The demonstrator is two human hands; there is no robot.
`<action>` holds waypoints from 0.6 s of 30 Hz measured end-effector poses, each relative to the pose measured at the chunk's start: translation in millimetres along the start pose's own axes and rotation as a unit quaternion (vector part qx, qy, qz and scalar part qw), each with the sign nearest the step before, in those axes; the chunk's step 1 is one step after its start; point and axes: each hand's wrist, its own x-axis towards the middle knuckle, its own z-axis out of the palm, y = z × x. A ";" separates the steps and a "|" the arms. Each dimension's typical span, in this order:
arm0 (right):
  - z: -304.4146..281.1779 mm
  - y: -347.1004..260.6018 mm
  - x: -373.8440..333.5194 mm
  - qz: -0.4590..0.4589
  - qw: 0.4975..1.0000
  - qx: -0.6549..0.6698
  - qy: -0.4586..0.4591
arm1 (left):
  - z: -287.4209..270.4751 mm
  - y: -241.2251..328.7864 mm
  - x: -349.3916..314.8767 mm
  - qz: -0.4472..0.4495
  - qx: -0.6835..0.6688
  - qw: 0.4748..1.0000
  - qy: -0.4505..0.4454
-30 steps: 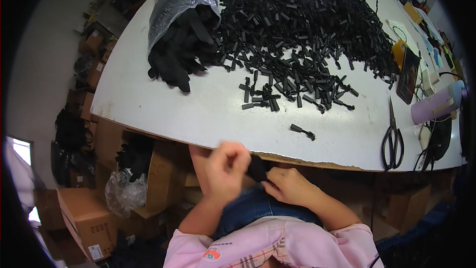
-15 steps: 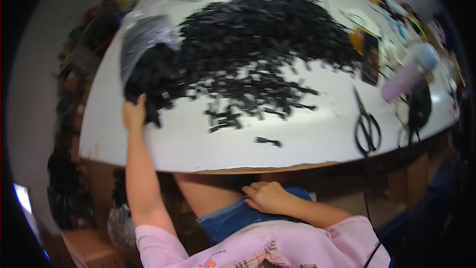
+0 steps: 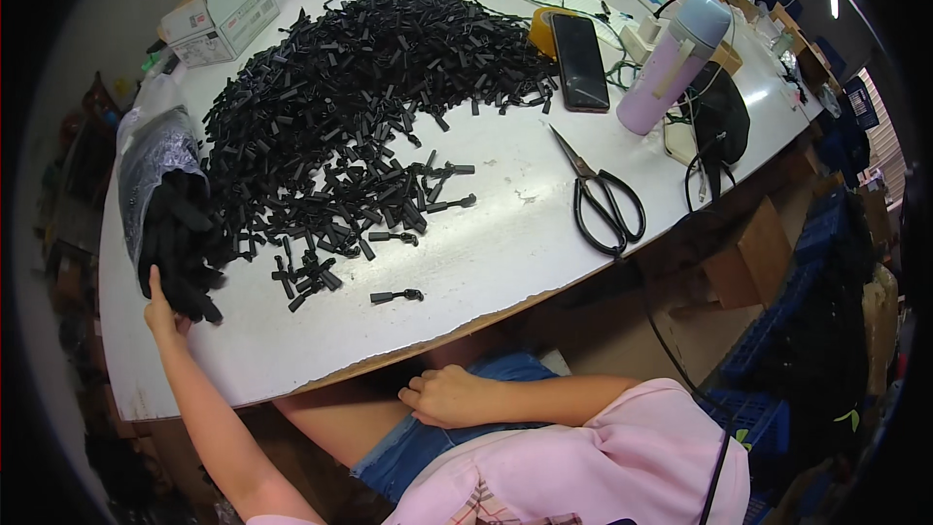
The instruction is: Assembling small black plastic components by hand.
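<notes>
At the table's left side, my left hand (image 3: 163,311) is closed on a bunch of black strips (image 3: 185,243) at the mouth of a clear plastic bag (image 3: 160,160). The thumb shows along the strips; the other fingers are mostly hidden beneath them. My right hand (image 3: 445,397) rests on my lap below the table edge, fingers curled, with nothing visible in it. Beside the bag spreads a large heap of small black zipper-pull-like pieces (image 3: 360,68), each a flat tab with a small looped end. One such piece (image 3: 397,297) lies apart near the front edge.
Black-handled scissors (image 3: 607,209) lie right of the heap. Beyond them are a phone (image 3: 580,63) leaning on a yellow object, a lilac bottle (image 3: 671,63), a black pouch (image 3: 721,117) and cables. A white carton (image 3: 222,15) stands at the back left.
The view has swung right, so the table's contents appear farther left and tilted. My left hand stays at the strips by the bag's mouth; my right hand remains on my lap.
</notes>
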 end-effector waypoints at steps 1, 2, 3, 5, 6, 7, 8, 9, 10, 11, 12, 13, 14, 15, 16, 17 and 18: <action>0.1 1.4 -2.0 0.004 1.000 -0.002 0.000 | 5.3 4.1 -14.0 -0.029 -0.167 0.982 -0.085; 1.0 1.1 -1.9 0.003 1.000 -0.003 0.001 | 12.4 21.4 -48.7 -0.048 -0.185 0.979 -0.074; 1.5 1.0 -1.9 0.004 1.000 -0.005 0.002 | 12.3 17.2 -41.5 -0.047 -0.187 0.979 -0.073; 2.1 -0.7 -2.0 0.001 1.000 -0.003 -0.005 | 14.3 4.6 -21.0 -0.034 -0.180 0.976 -0.120; 2.5 -1.9 -1.5 0.000 1.000 0.000 -0.012 | 13.3 3.4 -17.7 -0.035 -0.187 0.975 -0.118; 2.8 -2.6 -0.6 -0.003 1.000 -0.002 -0.013 | 13.9 0.5 -11.4 -0.034 -0.190 0.974 -0.116; 4.2 -4.4 1.0 -0.006 1.000 -0.003 -0.018 | 9.7 -6.7 -1.3 -0.027 -0.181 0.980 -0.073; 5.1 -6.1 2.9 -0.010 1.000 -0.005 -0.024 | 6.4 -12.1 5.6 -0.020 -0.171 0.985 -0.030; 5.0 -8.2 5.0 -0.020 0.999 -0.003 -0.029 | 1.3 -15.9 12.6 -0.023 -0.191 0.981 -0.032; 5.4 -9.9 6.7 -0.019 0.999 -0.002 -0.034 | -1.4 -22.7 21.4 -0.022 -0.222 0.974 -0.027; 4.8 -10.5 7.4 -0.021 0.999 0.000 -0.041 | 3.5 -24.8 18.2 0.012 -0.261 0.964 -0.037; 2.1 -10.2 6.3 -0.037 0.998 0.002 -0.052 | 17.7 -21.0 12.5 0.021 -0.268 0.963 -0.028; 0.4 -9.3 5.8 -0.015 0.998 0.000 -0.054 | 31.4 -11.1 -5.3 0.040 -0.258 0.965 -0.015; 0.5 -10.8 6.4 -0.001 0.998 -0.001 -0.058 | 34.8 -14.7 -3.5 0.060 -0.270 0.961 -0.004; 1.6 -9.2 4.7 0.009 0.998 -0.007 -0.058 | 47.9 -8.6 -14.4 0.091 -0.268 0.959 0.006; 2.2 -8.7 2.8 0.018 0.998 -0.013 -0.058 | 52.1 -2.8 -19.0 0.047 -0.224 0.973 0.027; 0.9 -13.4 4.3 0.009 0.998 -0.013 -0.063 | 51.9 -9.5 -10.0 0.099 -0.278 0.955 0.042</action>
